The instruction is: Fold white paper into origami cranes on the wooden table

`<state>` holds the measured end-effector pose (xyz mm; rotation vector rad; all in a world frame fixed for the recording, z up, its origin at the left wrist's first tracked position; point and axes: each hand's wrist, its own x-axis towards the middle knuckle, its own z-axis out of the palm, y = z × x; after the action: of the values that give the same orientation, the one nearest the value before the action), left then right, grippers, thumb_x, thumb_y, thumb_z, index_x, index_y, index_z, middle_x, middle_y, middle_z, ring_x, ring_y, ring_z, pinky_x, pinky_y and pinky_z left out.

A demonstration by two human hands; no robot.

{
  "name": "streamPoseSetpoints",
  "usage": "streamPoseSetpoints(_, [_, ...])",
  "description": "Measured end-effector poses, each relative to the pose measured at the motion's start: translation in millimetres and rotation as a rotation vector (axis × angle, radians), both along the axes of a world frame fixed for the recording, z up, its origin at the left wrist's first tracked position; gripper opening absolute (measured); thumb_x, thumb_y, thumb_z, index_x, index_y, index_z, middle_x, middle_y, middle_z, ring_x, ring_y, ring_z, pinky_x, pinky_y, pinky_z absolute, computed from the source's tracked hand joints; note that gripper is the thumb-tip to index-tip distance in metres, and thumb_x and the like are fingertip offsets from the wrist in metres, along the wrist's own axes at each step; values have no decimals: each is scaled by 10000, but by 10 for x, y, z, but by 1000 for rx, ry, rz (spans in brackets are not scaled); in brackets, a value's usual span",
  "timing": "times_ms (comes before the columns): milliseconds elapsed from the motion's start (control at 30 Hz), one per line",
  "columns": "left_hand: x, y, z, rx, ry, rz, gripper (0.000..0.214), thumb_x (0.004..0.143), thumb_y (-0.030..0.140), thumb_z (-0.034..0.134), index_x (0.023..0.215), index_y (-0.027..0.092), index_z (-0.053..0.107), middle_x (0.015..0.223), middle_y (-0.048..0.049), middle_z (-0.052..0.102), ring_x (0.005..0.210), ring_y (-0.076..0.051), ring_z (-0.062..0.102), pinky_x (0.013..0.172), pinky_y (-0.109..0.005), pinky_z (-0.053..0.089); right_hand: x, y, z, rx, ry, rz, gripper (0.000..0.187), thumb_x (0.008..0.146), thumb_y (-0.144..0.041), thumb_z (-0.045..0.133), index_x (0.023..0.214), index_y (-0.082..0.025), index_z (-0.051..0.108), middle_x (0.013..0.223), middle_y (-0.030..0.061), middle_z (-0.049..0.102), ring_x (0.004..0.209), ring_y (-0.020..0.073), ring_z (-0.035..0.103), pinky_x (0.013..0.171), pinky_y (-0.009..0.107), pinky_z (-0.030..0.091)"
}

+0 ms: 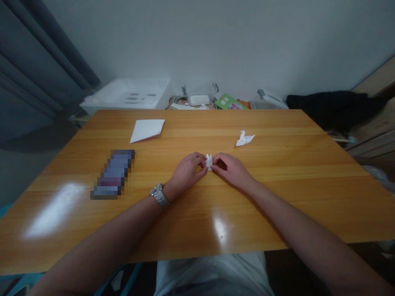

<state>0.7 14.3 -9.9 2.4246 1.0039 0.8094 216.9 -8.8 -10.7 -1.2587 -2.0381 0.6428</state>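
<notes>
A small piece of folded white paper (209, 162) with pointed tips is held between my two hands, low over the middle of the table. My left hand (189, 169), with a metal watch (159, 195) on its wrist, pinches the paper's left side between thumb and fingers. From the right, my right hand (232, 168) pinches the other side in the same way. The fingertips hide part of the folds. Beyond my right hand, a white origami bird (245, 139) rests on the wooden table (277, 172).
A white sheet of paper (147, 130) lies at the back left. Nearer on the left is a blurred-out dark device (114, 174). Behind the table's far edge are a white plastic tub (129, 94), a green booklet (230, 102) and dark cloth (333, 105).
</notes>
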Motion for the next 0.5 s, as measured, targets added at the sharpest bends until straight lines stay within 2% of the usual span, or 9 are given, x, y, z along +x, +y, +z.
streamPoseSetpoints(200, [3, -30, 9, -39, -5, 75, 82, 920, 228, 638, 965, 198, 576, 967, -38, 660, 906, -205, 625, 835, -352, 511, 9, 6, -11, 65, -49, 31, 68, 947, -270, 654, 993, -220, 661, 963, 53, 710, 911, 225, 639, 814, 352, 475])
streamPoseSetpoints(333, [1, -35, -16, -23, -24, 93, 125, 922, 226, 630, 1008, 200, 543, 999, -43, 640, 938, -209, 611, 866, -360, 507, 11, 9, -20, 136, -36, 96, 103, 969, -263, 622, 1045, -224, 680, 1024, 74, 700, 981, 233, 643, 880, 387, 511])
streamPoseSetpoints(500, [-16, -27, -22, 40, 26, 133, 106, 958, 199, 575, 1064, 187, 576, 1062, -69, 637, 1018, -226, 599, 934, -384, 500, 25, -4, -57, 209, -72, 140, 214, 982, -253, 596, 1154, -209, 716, 1187, 125, 649, 1114, 246, 627, 976, 423, 526])
